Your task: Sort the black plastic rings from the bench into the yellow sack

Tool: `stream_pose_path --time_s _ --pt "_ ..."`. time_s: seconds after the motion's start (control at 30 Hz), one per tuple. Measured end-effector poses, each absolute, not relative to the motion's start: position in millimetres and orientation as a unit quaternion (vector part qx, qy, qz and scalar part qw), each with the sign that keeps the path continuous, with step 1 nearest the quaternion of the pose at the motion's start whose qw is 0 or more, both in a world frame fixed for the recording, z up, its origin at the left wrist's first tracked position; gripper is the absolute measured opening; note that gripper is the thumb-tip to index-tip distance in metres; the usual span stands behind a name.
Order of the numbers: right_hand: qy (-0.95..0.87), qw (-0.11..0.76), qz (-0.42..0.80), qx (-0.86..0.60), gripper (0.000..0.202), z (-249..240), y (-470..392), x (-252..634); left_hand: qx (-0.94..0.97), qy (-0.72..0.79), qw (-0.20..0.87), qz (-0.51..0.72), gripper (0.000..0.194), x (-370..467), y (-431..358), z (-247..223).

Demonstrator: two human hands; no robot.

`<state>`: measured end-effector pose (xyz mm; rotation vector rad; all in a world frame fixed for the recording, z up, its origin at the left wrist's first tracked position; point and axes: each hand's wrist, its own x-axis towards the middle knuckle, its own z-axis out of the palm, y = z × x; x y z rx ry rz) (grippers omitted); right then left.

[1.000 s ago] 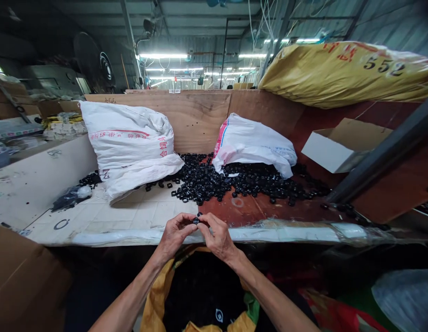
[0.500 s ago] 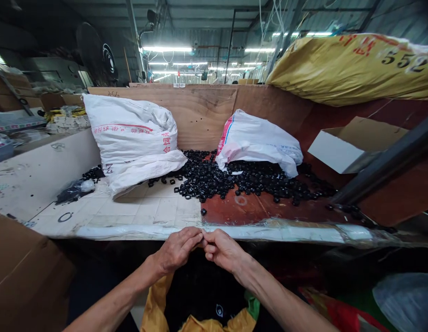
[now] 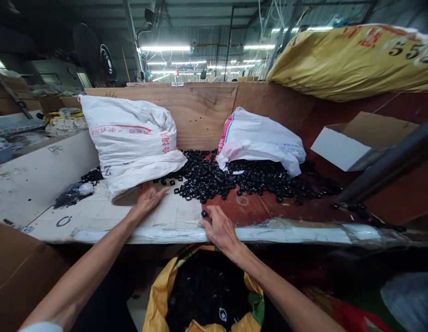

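My left hand reaches to the lower edge of the left white sack. Its thumb is spread away and some fingertips are hidden by the sack, so it looks open. My right hand is low over the table's front edge, fingers loosely bent and apart, with nothing visible in it. Just beyond its fingertips lies a single small black ring-like part. Many similar parts form a pile behind the hands. Below them, a yellow bag stands open, full of dark pieces.
Another white sack rests on the pile at right. An open carton and a dark metal bar stand on the right side. A big yellow sack lies above the wooden partition. A brown carton is at lower left.
My hands were together over the yellow bag and have parted. The left went forward and left to the sack, the right forward onto the table edge. The bag's contents are now uncovered.
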<state>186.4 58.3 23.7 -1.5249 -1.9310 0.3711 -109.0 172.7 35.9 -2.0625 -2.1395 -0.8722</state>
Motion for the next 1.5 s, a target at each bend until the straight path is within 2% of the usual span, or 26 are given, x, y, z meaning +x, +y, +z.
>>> stream_pose_path --time_s 0.07,0.2,0.47,0.63,0.7,0.77,0.87,1.0,1.13,1.23,1.33,1.5 --pt "-0.734 0.291 0.138 -0.598 0.031 19.6 68.4 179.5 -0.687 -0.673 0.023 -0.273 0.063 -109.4 196.4 33.4" --pt "-0.72 0.283 0.138 -0.619 0.024 11.5 84.3 174.4 -0.695 -0.669 -0.011 -0.263 0.061 -85.8 217.3 25.5" --pt "-0.706 0.282 0.119 -0.638 0.018 11.3 106.9 181.5 -0.761 -0.581 -0.061 -0.281 0.051 -15.7 191.1 1.2" --pt "-0.702 0.33 0.132 -0.618 0.012 4.5 106.3 185.9 -0.78 -0.528 -0.131 -0.308 0.047 -9.9 147.4 6.2" --pt "-0.692 0.36 0.139 -0.61 0.008 0.8 105.8 188.9 -0.772 -0.516 -0.115 -0.352 0.043 -13.4 125.4 13.5" --pt "-0.685 0.387 0.137 -0.602 0.005 -1.7 104.4 192.7 -0.769 -0.504 -0.08 -0.386 0.031 -16.5 104.4 19.6" --pt "-0.676 0.422 0.143 -0.587 0.006 -0.7 96.2 198.7 -0.806 -0.476 -0.079 -0.341 0.017 -17.1 83.2 20.9" --pt "-0.677 0.481 0.188 -0.524 0.005 7.5 76.1 204.0 -0.828 -0.472 -0.091 -0.289 0.023 -12.2 82.4 11.9" --pt "-0.787 0.421 0.219 -0.394 0.011 10.6 72.5 201.0 -0.821 -0.487 -0.1 -0.281 0.018 -9.8 92.0 7.1" --pt "-0.787 0.385 0.197 -0.44 0.018 6.1 85.3 194.4 -0.816 -0.489 -0.1 -0.292 0.011 -10.4 91.1 8.3" --pt "-0.737 0.408 0.185 -0.506 0.018 1.2 95.2 191.0 -0.819 -0.477 -0.099 -0.303 0.006 -11.2 86.1 10.2" --pt "-0.687 0.475 0.26 -0.484 0.015 1.8 89.3 196.3 -0.833 -0.434 -0.095 -0.328 0.006 -11.4 82.6 11.2"
